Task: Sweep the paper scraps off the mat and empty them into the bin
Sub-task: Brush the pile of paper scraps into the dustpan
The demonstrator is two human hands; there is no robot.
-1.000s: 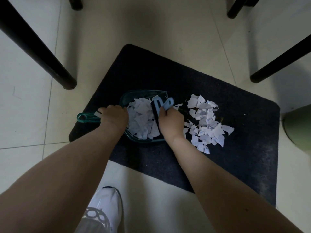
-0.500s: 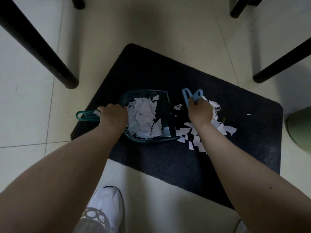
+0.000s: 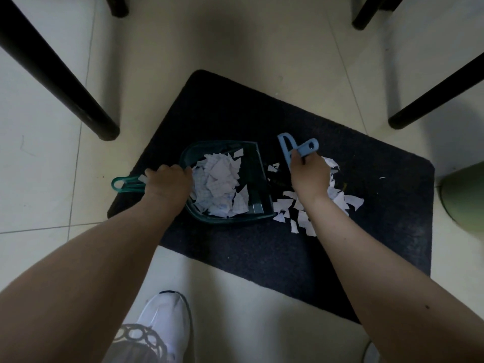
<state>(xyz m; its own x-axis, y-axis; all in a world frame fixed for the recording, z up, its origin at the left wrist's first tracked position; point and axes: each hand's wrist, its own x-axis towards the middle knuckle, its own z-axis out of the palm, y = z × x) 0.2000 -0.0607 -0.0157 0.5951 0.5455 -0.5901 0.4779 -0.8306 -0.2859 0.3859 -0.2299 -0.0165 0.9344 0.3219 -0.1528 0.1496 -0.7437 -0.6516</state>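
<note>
A dark mat [image 3: 235, 106] lies on the tiled floor. On it sits a teal dustpan [image 3: 258, 179], its mouth facing right, with a heap of white paper scraps [image 3: 220, 187] inside. My left hand [image 3: 167, 183] grips the dustpan's handle [image 3: 123, 183]. My right hand [image 3: 310, 174] holds a light-blue hand brush [image 3: 296, 149] just right of the pan's mouth, over a loose pile of scraps [image 3: 301, 213] still on the mat. The brush's bristles are hidden under my hand.
Black furniture legs stand at the left [image 3: 65, 82], top [image 3: 117, 6] and right [image 3: 434, 98]. A green bin [image 3: 466, 197] shows at the right edge beside the mat. My white shoe [image 3: 162, 320] is on the tiles in front of the mat.
My right hand has drawn the brush back from inside the pan to the right, over the loose scraps. The left hand and dustpan have stayed in place.
</note>
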